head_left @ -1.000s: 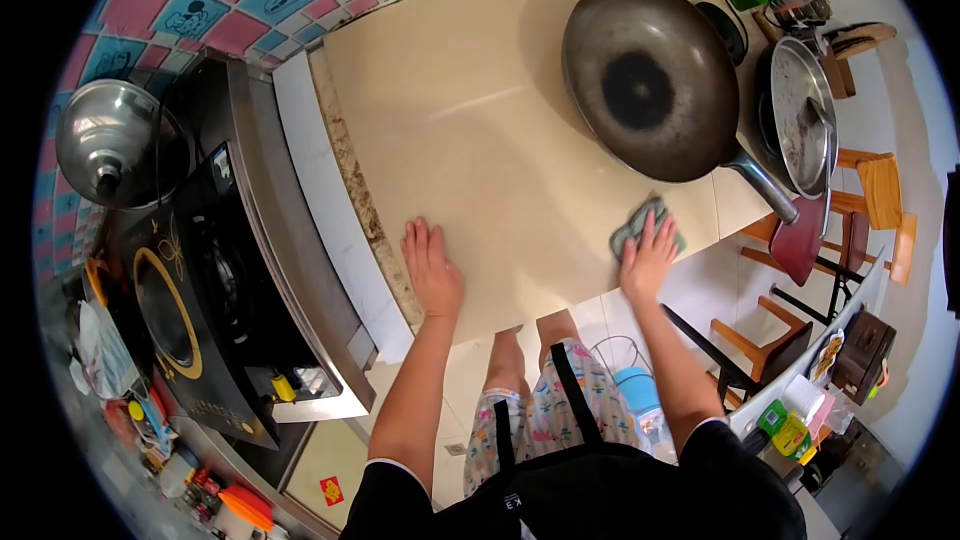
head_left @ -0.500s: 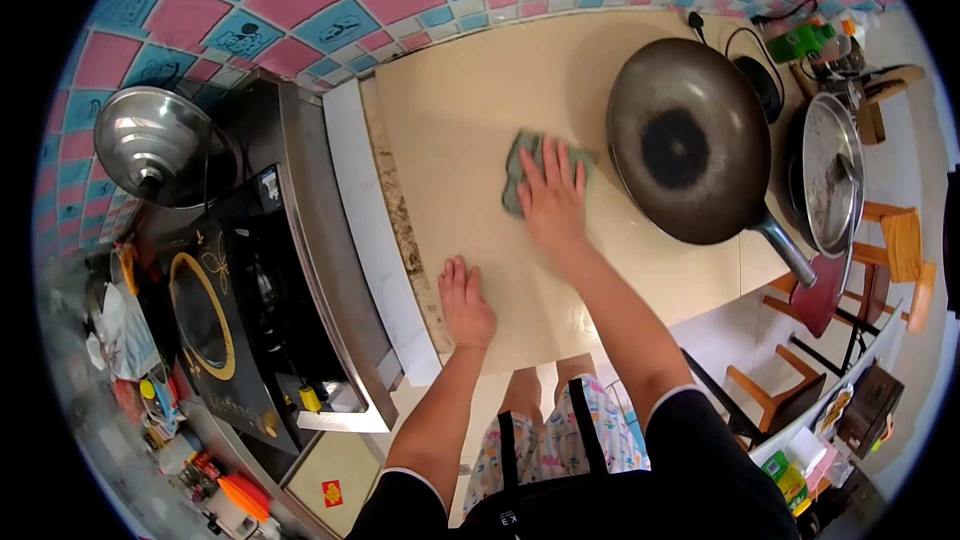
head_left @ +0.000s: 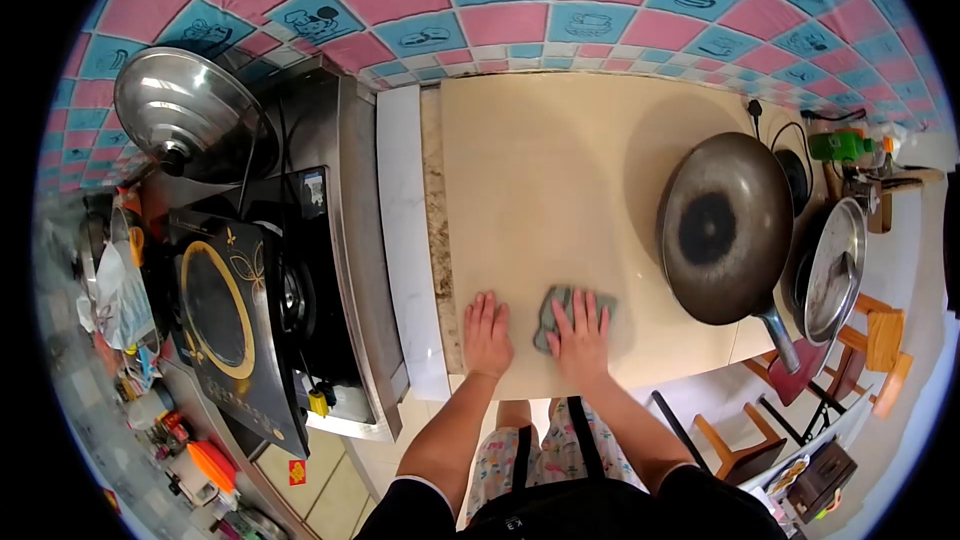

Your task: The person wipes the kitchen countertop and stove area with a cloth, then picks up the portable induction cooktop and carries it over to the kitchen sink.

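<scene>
My left hand lies flat on the beige countertop near its front left corner, fingers stretched out and nothing beneath them that I can see. To its right, a folded grey-green cloth rests on the same surface. My right hand presses down on this cloth with spread fingers, covering part of it. A large dark wok with a blackened centre sits further right, its handle pointing toward the front edge.
An induction cooker with a gold ring and a metal lid are at the left. Beyond the wok are a lidded pan, a green bottle and cords. A tiled wall bounds the back; wooden chairs stand lower right.
My right hand has drawn the cloth from the middle of the countertop back toward the front edge. My left hand stays near the front left corner. The camera view has shifted.
</scene>
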`<act>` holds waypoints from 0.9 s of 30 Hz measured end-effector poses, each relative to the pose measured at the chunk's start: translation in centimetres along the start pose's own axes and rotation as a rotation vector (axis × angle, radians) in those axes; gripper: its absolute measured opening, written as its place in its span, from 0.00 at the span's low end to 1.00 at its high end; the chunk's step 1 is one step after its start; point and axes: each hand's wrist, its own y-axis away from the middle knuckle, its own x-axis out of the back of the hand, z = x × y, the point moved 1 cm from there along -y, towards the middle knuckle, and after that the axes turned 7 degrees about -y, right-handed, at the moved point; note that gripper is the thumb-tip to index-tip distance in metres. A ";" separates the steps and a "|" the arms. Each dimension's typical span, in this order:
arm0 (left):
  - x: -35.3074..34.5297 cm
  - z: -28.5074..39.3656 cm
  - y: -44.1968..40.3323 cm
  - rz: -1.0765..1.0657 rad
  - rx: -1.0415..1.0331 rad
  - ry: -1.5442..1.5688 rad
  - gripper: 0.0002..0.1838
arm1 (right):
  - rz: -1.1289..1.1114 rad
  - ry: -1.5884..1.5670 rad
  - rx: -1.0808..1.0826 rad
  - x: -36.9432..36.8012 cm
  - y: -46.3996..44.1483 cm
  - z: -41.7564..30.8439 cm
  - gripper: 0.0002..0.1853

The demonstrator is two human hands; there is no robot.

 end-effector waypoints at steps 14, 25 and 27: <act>0.2 -0.2 0.1 0.007 -0.011 -0.038 0.18 | 0.133 -0.042 0.403 2.6 -21.3 -5.9 0.29; 0.2 0.0 0.2 -0.014 0.002 0.005 0.19 | 0.155 -0.008 0.468 3.4 -23.6 -6.0 0.28; 0.3 -0.2 0.3 -0.014 0.001 0.006 0.19 | 0.204 0.002 0.436 3.1 -25.9 -7.1 0.28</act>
